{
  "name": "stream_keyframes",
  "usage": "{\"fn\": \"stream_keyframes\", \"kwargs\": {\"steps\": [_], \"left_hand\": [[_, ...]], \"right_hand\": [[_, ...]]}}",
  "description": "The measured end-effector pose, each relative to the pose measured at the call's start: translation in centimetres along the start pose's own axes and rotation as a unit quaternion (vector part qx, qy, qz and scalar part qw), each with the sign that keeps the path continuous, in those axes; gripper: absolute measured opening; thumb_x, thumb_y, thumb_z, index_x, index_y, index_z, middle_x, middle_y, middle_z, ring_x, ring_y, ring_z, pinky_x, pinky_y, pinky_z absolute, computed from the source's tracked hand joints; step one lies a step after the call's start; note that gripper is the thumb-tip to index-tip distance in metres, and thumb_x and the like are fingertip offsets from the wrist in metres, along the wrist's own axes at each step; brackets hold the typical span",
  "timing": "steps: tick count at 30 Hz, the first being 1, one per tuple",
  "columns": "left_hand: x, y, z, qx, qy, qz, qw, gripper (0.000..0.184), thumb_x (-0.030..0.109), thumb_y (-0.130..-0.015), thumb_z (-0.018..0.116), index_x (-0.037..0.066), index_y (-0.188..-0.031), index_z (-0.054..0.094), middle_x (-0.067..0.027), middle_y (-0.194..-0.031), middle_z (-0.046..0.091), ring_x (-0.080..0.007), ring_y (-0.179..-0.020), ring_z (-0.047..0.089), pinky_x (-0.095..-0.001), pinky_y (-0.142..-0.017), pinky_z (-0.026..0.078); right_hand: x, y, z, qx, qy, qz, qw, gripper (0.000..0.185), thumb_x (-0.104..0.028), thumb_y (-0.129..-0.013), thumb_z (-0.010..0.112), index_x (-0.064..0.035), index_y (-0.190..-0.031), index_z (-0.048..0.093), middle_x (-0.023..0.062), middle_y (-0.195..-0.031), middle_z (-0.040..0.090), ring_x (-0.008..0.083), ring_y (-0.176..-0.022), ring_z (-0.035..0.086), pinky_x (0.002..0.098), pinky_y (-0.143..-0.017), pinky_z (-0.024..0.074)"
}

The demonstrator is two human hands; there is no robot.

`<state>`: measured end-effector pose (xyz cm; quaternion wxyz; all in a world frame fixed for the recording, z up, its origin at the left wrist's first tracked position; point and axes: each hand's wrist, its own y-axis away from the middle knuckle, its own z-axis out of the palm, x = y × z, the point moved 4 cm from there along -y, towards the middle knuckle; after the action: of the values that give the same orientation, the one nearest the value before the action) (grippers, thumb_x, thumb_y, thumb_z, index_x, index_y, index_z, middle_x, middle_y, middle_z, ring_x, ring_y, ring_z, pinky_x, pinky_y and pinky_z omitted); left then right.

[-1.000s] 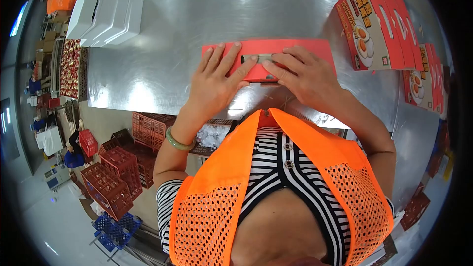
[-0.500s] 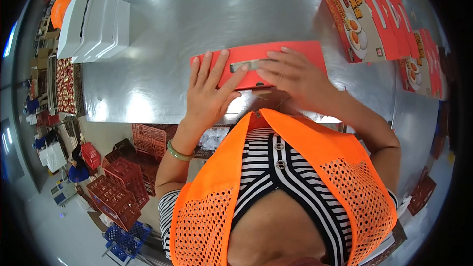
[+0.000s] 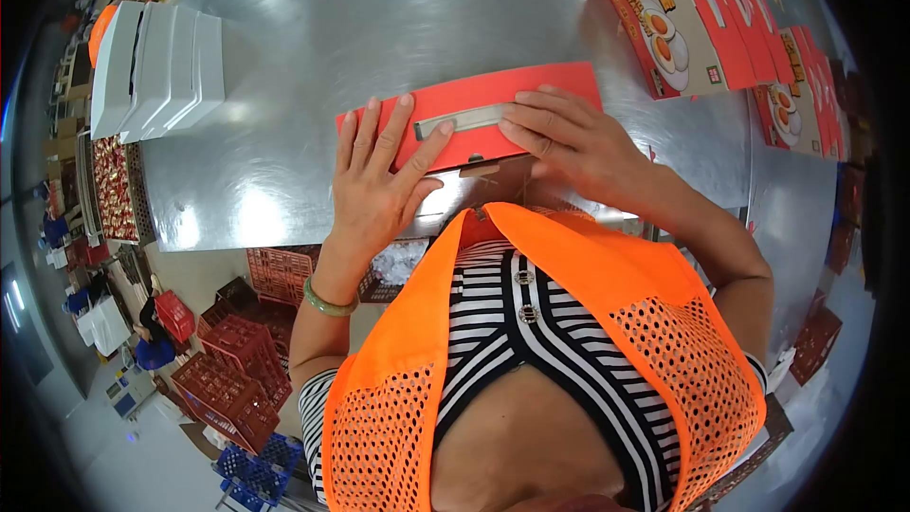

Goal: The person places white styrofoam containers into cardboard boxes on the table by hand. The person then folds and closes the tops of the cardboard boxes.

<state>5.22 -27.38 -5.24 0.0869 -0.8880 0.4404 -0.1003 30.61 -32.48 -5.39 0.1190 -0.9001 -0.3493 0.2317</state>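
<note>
On the metal table lies a red box (image 3: 474, 92), its narrow face up, with a pale slot with a strip in the middle. My left hand (image 3: 377, 175) rests on the box's left end, fingers spread, the index finger and thumb near the slot's left part. Flat over the right part of the box lies my right hand (image 3: 583, 147), fingers stretched out and close together, fingertips by the slot's right end. A small dark notch and a flap show at the box's near edge. Neither hand grips anything.
Red and beige printed boxes (image 3: 664, 33) stand at the right of the metal table (image 3: 379, 9). White boxes (image 3: 156, 71) stand at its left end. Red crates (image 3: 227, 398) and a blue crate (image 3: 258, 467) are on the floor, lower left. A person (image 3: 152, 337) is further off.
The view has shifted, so the box and hands appear further left and slightly tilted. My right hand has drawn back from the slot's middle, baring more of the strip.
</note>
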Motion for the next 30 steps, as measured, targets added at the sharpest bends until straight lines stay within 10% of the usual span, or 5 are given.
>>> {"fn": "stream_keyframes", "kwargs": {"steps": [12, 16, 20, 26, 30], "left_hand": [[1.0, -0.5, 1.6, 0.015, -0.067, -0.023, 0.997, 0.092, 0.048, -0.081, 0.076, 0.02, -0.16, 0.038, -0.0206, -0.164, 0.032, -0.0488, -0.147, 0.033, -0.0619, -0.12, 0.024], [-0.2, -1.5, 1.4, -0.006, 0.0, -0.025, 1.0, 0.092, 0.058, -0.085, 0.069, 0.014, -0.16, 0.037, -0.0203, -0.163, 0.034, -0.0452, -0.148, 0.034, -0.0605, -0.121, 0.023], [-1.0, -1.8, 2.6, 0.008, -0.111, -0.028, 0.993, 0.09, 0.066, -0.088, 0.06, 0.014, -0.159, 0.04, -0.023, -0.161, 0.036, -0.0443, -0.147, 0.034, -0.064, -0.121, 0.019], [-1.0, -3.4, 4.7, 0.058, -0.011, -0.126, 0.99, 0.088, 0.022, -0.085, 0.08, 0.016, -0.161, 0.035, -0.0238, -0.167, 0.021, -0.0468, -0.152, 0.024, -0.0622, -0.123, 0.018], [-1.3, -2.1, 8.9, 0.018, 0.076, -0.102, 0.992, 0.084, 0.036, -0.089, 0.075, 0.014, -0.16, 0.036, -0.0306, -0.164, 0.023, -0.0489, -0.151, 0.024, -0.0625, -0.122, 0.019]], "right_hand": [[-0.7, -2.4, 0.5, 0.01, 0.032, 0.087, 0.996, 0.086, -0.032, -0.071, 0.085, -0.0236, -0.15, 0.052, 0.0152, -0.159, 0.04, 0.0378, -0.146, 0.037, 0.0604, -0.123, 0.0231], [1.4, -4.1, 2.4, -0.135, 0.078, 0.06, 0.986, 0.089, -0.045, -0.077, 0.082, -0.0362, -0.156, 0.042, 0.0228, -0.154, 0.041, 0.042, -0.134, 0.046, 0.0516, -0.108, 0.0375], [2.0, -2.5, 2.5, -0.018, 0.124, 0.005, 0.992, 0.076, -0.038, -0.081, 0.079, -0.038, -0.15, 0.048, 0.019, -0.138, 0.05, 0.036, -0.12, 0.051, 0.0472, -0.098, 0.0399], [8.4, 1.1, -0.9, 0.014, 0.211, 0.287, 0.934, 0.073, -0.037, -0.081, 0.079, -0.0302, -0.148, 0.05, 0.0183, -0.136, 0.051, 0.0363, -0.12, 0.05, 0.0503, -0.101, 0.0376], [12.8, 4.5, -3.6, 0.097, 0.363, 0.321, 0.869, 0.07, -0.029, -0.084, 0.075, -0.0157, -0.148, 0.05, 0.0196, -0.135, 0.051, 0.036, -0.122, 0.05, 0.0544, -0.104, 0.0354]]}}
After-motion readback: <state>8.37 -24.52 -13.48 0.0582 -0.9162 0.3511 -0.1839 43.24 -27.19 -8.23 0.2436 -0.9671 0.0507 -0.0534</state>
